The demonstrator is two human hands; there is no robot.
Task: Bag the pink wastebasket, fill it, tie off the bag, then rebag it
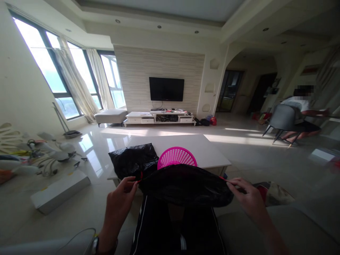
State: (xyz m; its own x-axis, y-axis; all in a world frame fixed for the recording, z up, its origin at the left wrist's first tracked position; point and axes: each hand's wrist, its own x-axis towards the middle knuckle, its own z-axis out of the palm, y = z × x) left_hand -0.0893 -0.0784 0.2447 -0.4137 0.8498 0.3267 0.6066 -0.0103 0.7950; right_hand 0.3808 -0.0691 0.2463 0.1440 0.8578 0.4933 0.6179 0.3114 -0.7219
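Living rm, daylight from lg window (54,76) on L wall. White tabletop (209,150) low, mid-rm, in front of wearer; plain top, R half bare. On it: pink basket (177,156), perforated, near edge hidden; 2nd bag (132,159), black plastic, crumpled, at L end, just beside basket.

Black bag (183,186) held above wearer's lap, nearer than basket & overlapping its lower part. L hand (126,189) & R hand (245,191) well apart, fingertips of ea. pinched on a red tie (139,181) at opp. ends of bag; mouth stretched wide betw. them.

Floor (148,133): glossy tile, pale, sun strips across far side. Far wall: TV (166,89), black, mounted over white TV stand (138,118) w/ clutter. Grey bench (111,116) L of stand, by curtain (75,81). Long pale box (61,191) on floor, L; dustpan (72,134) beyond. Red bag (213,120) on floor, R of stand. Far R: person (299,105) seated on grey chair (283,115), arm fwd.
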